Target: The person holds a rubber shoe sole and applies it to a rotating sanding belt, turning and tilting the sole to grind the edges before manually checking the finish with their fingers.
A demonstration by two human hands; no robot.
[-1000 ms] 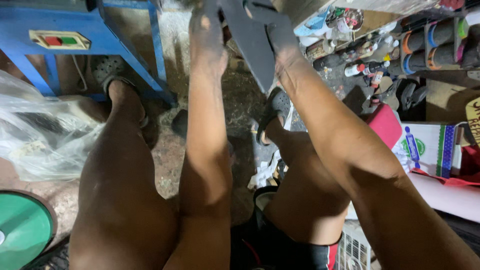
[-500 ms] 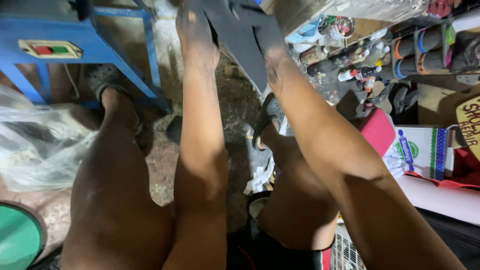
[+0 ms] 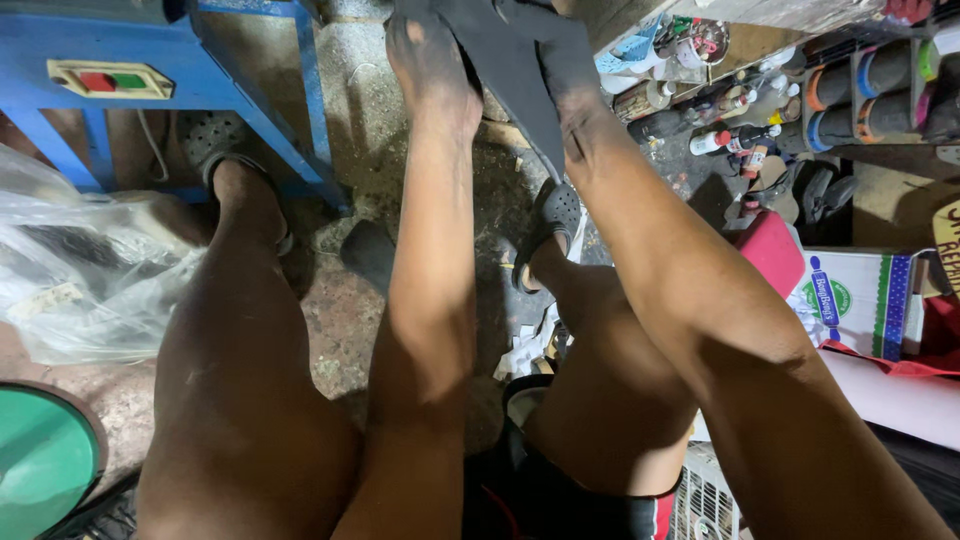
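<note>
Both my arms reach forward over my bare knees to the top edge of the view. My left hand (image 3: 432, 62) and my right hand (image 3: 572, 72) grip a flat black sheet of rubber-like material (image 3: 500, 50) between them; its upper part and my fingertips are cut off by the frame. The sheet hangs down in a point between my wrists. My feet in dark perforated clogs (image 3: 552, 218) rest on the gritty floor below.
A blue metal machine stand (image 3: 270, 110) with a red and green switch box (image 3: 110, 80) stands at upper left. A clear plastic bag (image 3: 90, 280) lies left, a green round lid (image 3: 40, 460) at lower left. Bottles and tape rolls (image 3: 850, 90) crowd the right, beside a cardboard box (image 3: 860, 300).
The view has tilted slightly down and my hands with the black sheet have shifted toward the top edge. My grip on the sheet looks the same.
</note>
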